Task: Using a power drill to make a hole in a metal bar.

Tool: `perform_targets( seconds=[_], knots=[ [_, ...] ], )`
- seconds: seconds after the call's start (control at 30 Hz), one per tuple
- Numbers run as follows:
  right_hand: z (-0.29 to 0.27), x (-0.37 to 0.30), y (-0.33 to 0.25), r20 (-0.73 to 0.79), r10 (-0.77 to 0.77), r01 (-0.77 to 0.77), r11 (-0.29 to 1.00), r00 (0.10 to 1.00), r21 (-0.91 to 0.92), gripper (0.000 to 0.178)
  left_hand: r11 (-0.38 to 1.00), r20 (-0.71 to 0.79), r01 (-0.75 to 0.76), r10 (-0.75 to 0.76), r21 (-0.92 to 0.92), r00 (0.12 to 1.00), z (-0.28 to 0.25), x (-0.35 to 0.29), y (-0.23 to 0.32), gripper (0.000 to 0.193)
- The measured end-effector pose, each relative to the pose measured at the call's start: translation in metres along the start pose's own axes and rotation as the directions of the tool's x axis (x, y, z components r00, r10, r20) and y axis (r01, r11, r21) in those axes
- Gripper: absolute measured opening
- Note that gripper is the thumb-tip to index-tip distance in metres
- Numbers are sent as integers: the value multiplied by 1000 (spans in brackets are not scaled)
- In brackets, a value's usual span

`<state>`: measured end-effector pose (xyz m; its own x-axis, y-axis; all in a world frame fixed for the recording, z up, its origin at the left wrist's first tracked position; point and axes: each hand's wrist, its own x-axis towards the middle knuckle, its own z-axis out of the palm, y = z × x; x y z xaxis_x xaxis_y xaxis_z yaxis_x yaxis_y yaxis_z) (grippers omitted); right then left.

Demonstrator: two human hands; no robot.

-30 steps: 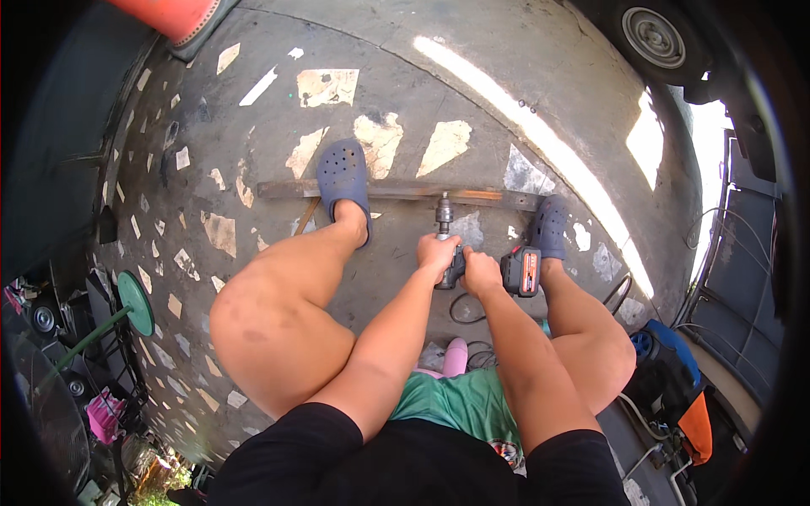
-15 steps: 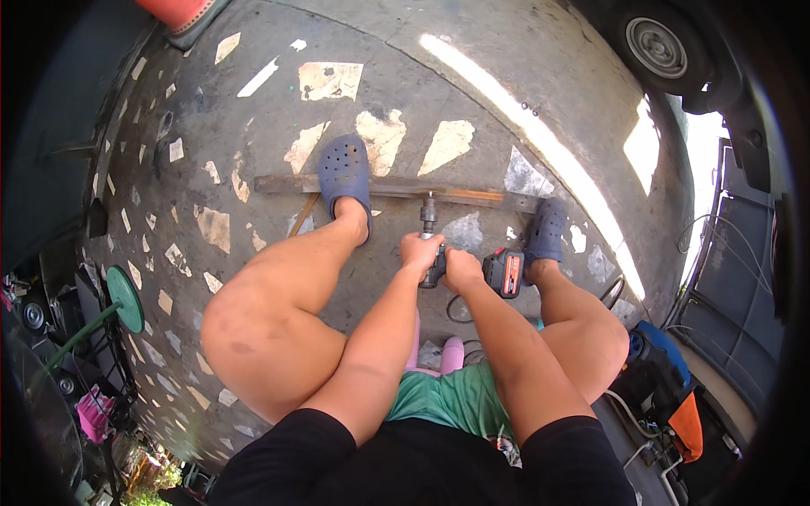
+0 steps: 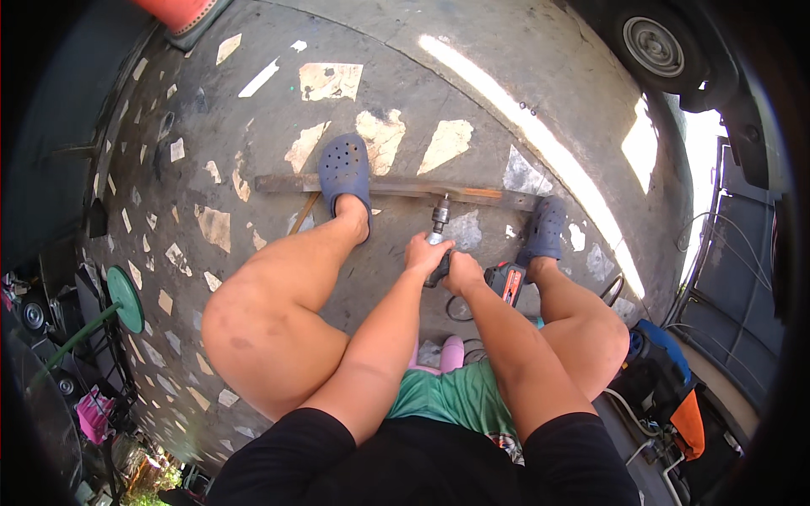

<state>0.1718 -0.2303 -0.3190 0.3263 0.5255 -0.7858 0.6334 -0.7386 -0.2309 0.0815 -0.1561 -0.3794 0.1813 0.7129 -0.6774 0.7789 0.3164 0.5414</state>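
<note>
Head view shows my left hand (image 3: 424, 251) and right hand (image 3: 461, 271) both closed around a cordless drill (image 3: 439, 244), its bit pointed down at a long rusty metal bar (image 3: 405, 186) on the concrete floor (image 3: 506, 110); blue clogs (image 3: 344, 171) pin the bar at each side; I judge the bit could skid if tilted, or the bar shift underfoot.

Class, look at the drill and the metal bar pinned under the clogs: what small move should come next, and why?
Probably press the drill straight down into the metal bar. Its tip sits at the bar's edge, the left hand and right hand both grip it, and the left clog and right clog pin the bar.
</note>
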Motion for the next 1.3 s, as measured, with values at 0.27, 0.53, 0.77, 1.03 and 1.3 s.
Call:
perform_targets(
  seconds=[0.27, 0.53, 0.77, 1.03, 1.3],
  knots=[
    [2, -1, -27, -26, -24, 24, 1000, 999, 4, 36, 993, 37, 119, -119, -7, 992, -26, 8, 0, 65],
    [10, -6, -22, -107, 24, -15, 996, 994, 87, 34, 997, 131, 78, -78, 3, 988, -32, 7, 11, 59],
    [39, 26, -39, 50, -26, 25, 999, 998, 20, 35, 992, 36, 126, -126, 1, 991, -64, 9, -1, 58],
    [33, 27, -28, -18, 5, -4, 998, 1000, 61, 41, 992, 64, 87, -93, 87, 994, -59, 13, 24, 64],
    [33, 27, -41, -5, -69, 70, 996, 998, 47, 43, 987, 36, 139, -142, 77, 989, -68, 16, 6, 60]
  ],
)
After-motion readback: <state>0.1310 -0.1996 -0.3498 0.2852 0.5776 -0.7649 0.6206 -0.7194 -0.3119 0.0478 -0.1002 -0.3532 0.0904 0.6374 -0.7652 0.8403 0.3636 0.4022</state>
